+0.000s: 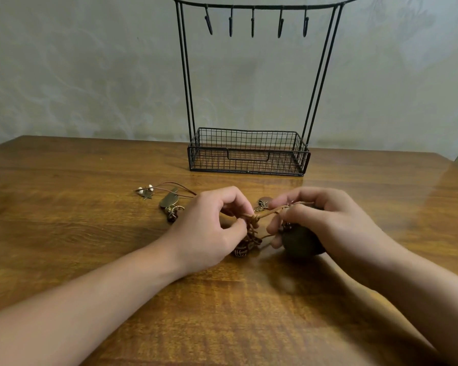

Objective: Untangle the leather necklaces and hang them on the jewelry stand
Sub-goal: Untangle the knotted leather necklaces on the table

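Head view looks down on a glossy brown wooden table (pixel 90 247) with both bare forearms reaching in from the near edge. Nearest, the left hand (pixel 209 228) has its thumb and curled fingers pinched on the tangled knot of tan leather necklace cords (pixel 251 228), which bunches just below and to the right of those fingertips and trails down to wire-wrapped beads resting on the wood. The right hand (pixel 320 220) pinches a single taut strand of the same cords between thumb and forefinger, the strand running straight from its fingertips across to the left hand's pinch. A dark round disc pendant (pixel 302 241) sits under the right palm, just below its curled fingers. Just beyond the gap between the two hands lies a small bronze charm cluster (pixel 262 204). Left of the left hand's knuckles, a flat metal leaf pendant (pixel 168 199) and pale shell beads (pixel 144 188) lie on thin dark cords. Farther back, well apart from both hands, stands the black wire jewelry stand (pixel 249 154), its mesh basket base on the table and five hooks (pixel 253 22) hanging from the top bar, bare.
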